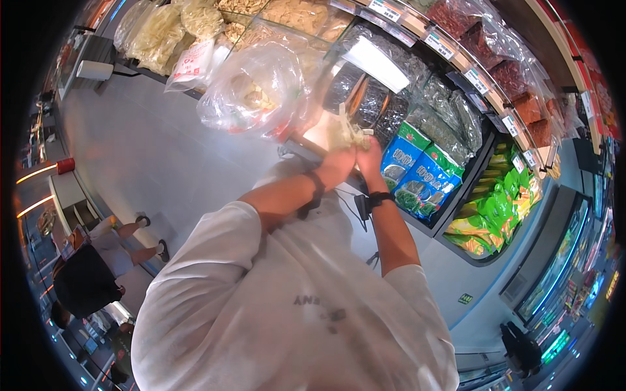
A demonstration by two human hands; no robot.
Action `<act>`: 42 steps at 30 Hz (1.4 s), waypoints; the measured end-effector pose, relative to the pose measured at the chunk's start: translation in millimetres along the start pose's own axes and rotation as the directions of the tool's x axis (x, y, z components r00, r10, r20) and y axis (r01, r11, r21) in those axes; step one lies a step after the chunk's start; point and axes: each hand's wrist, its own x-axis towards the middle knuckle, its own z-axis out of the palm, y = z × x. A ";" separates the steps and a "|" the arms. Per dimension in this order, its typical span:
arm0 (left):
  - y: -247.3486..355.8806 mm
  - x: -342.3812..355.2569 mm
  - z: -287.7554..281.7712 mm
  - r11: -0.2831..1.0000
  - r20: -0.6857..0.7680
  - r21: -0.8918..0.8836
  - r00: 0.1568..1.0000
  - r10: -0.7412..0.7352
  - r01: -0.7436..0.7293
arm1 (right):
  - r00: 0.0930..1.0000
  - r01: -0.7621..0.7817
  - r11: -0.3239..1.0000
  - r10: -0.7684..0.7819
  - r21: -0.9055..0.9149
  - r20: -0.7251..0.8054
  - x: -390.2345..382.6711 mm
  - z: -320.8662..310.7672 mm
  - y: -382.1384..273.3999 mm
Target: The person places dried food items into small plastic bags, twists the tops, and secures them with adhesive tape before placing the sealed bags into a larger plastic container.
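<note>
My two hands meet in front of me at the edge of a display counter. My left hand [342,161] and my right hand [370,155] are both closed, side by side, on a bundle of pale, cream-coloured dried strips [352,135]; their exact kind I cannot make out. The strips stick out beyond my fingers, over a pale flat surface [321,134]. A large clear plastic bag [251,88] with some pale pieces inside stands just left of it. My fingertips are partly hidden by the strips and by each other.
Blue-and-green packets [422,173] lie right of my hands, with dark plastic-wrapped goods [391,111] behind. Green-and-yellow packages [499,202] fill a bin at the right. Bags of pale dried food [160,32] sit far left. Another person [98,260] is on the left.
</note>
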 end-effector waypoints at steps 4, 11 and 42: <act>-42.9 5.7 14.9 0.948 -0.024 0.242 0.975 0.219 -0.207 | 0.999 0.046 0.998 -0.045 0.053 -0.015 -6.4 -4.2 -0.8; -69.6 13.0 5.5 0.815 -0.056 0.339 0.854 0.517 -0.471 | 0.976 0.216 0.959 -0.214 -0.182 0.032 -19.5 -14.4 2.9; -22.0 -43.4 -34.6 0.489 0.023 0.834 0.901 0.434 -0.257 | 0.819 0.568 0.458 -0.399 -0.684 0.413 -2.1 -81.7 -39.8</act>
